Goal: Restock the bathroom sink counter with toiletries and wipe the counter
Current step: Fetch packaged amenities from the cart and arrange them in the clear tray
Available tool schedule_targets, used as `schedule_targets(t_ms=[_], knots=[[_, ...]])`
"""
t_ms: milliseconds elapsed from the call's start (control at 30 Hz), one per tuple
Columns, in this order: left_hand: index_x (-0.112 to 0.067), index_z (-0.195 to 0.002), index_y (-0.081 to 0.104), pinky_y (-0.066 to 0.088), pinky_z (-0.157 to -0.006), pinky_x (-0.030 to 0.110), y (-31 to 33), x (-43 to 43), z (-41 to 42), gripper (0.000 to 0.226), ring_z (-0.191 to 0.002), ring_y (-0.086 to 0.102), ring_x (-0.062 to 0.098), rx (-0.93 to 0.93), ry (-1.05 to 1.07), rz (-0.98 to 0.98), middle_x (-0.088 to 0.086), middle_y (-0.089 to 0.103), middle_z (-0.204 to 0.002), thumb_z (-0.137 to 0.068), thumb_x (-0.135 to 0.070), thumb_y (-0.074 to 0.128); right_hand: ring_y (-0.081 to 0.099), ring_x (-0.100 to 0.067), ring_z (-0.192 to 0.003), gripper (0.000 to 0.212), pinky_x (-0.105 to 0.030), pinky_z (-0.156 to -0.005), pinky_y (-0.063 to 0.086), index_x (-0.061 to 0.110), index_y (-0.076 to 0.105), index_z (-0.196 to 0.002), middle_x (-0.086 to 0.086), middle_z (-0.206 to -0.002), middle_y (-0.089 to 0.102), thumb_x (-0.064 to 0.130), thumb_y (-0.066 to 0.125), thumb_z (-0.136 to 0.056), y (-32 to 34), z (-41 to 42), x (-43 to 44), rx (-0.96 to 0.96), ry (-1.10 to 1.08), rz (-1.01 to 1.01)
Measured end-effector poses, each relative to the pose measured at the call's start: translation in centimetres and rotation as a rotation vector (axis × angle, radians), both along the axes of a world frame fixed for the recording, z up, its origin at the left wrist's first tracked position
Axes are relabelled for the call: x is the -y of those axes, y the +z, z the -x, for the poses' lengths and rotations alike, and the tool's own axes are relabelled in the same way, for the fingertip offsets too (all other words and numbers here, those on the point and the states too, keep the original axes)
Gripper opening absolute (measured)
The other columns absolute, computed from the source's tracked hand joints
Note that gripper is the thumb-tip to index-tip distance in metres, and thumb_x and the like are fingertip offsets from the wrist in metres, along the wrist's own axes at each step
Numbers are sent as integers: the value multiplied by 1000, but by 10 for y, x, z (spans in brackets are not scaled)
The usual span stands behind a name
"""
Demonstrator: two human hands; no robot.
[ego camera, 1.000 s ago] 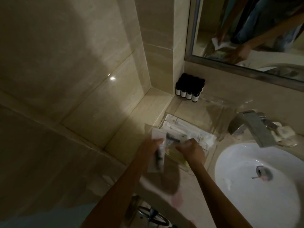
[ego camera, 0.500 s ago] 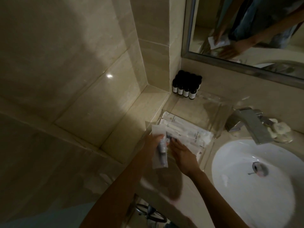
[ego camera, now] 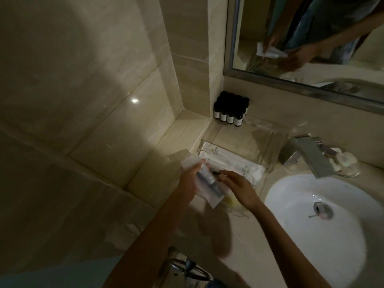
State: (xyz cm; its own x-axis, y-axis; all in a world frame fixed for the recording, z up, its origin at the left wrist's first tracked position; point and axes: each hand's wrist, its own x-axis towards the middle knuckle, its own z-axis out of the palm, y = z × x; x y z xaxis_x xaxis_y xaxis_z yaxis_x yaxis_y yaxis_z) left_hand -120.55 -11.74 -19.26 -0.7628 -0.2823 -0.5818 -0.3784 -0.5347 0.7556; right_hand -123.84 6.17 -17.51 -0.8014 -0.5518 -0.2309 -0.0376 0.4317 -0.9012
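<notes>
Now packet (ego camera: 205,180) aslant in left hand (ego camera: 187,187).

The bare left forearm (ego camera: 145,244) and right forearm (ego camera: 291,244) reach up from the lower edge and converge. The left hand (ego camera: 187,185) curls round a pale packet (ego camera: 209,183), gripping it. The right hand (ego camera: 241,189) lies just beside it, palm down, fingers stretched leftward; in the dim light it seems to hold nothing.

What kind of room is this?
Most likely a hotel bathroom: a white sink with a metal faucet, a wall mirror, and tiny dark toiletry bottles lined up in the corner. The left hand holds a wrapped toiletry packet.
</notes>
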Motion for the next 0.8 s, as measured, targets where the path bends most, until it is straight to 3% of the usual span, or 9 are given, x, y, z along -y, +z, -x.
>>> schedule_targets(t_ms=[100, 200, 300, 400, 567, 667, 733, 800], knots=[[0, -132, 49, 45, -103, 44, 11, -23, 5, 48, -125, 53, 32, -53, 44, -35, 13, 59, -125, -90, -21, 60, 64, -12, -96, 27, -18, -76, 51, 25, 60, -119, 6, -108, 64, 34, 57, -93, 7, 21, -11, -12, 145, -78], [2, -135, 45, 46, -102, 43, 11, -41, 1, 57, -123, 53, 30, -144, 56, -35, 16, 56, -127, -85, -18, 65, 66, -17, -94, 22, -29, -81, 55, 14, 63, -112, -3, -104, 68, 13, 60, -90, 9, 39, -20, -27, 197, -106], [-2, -129, 52, 56, -81, 31, 13, -47, -3, 66, -109, 63, 23, -144, 57, -133, 13, 62, -122, -73, -27, 76, 66, -20, -94, 20, -32, -85, 54, 9, 67, -105, -8, -104, 69, 8, 66, -86, 9, 54, -35, 13, 198, -45], [-6, -121, 57, 57, -68, 23, 10, -50, 2, 53, -98, 66, 20, 4, 74, -11, 12, 64, -116, -76, -24, 78, 66, -18, -92, 19, -26, -81, 55, 10, 68, -102, -3, -100, 69, 9, 70, -83, 5, 60, -42, 29, 191, -57], [-4, -116, 60, 54, -92, 42, 1, -56, 12, 45, -102, 65, 24, 102, 171, 153, 12, 66, -113, -77, -17, 79, 66, -9, -91, 20, -19, -77, 54, 7, 70, -105, -1, -101, 69, 12, 69, -85, 3, 60, -49, 79, 144, 6], [-6, -102, 62, 56, -83, 30, 4, -59, 10, 24, -94, 64, 22, 105, 124, 226, 5, 65, -95, -81, -11, 74, 66, -12, -90, 18, -21, -77, 54, 12, 71, -102, -2, -100, 70, 13, 70, -84, -5, 65, -50, 81, 134, -35], [1, -105, 63, 55, -71, 21, 3, -56, 7, 24, -91, 62, 23, 87, 83, 302, 5, 63, -89, -83, -4, 69, 66, -15, -92, 22, -23, -81, 54, 10, 71, -104, -4, -102, 70, 15, 72, -83, -10, 69, -51, 38, 163, -113], [1, -113, 62, 57, -78, 29, -2, -49, 6, 30, -96, 62, 26, 111, 23, 434, 10, 65, -98, -83, -1, 68, 65, -14, -90, 23, -25, -82, 53, 10, 72, -104, -3, -99, 70, 19, 73, -83, -16, 72, -53, 0, 182, -175]])
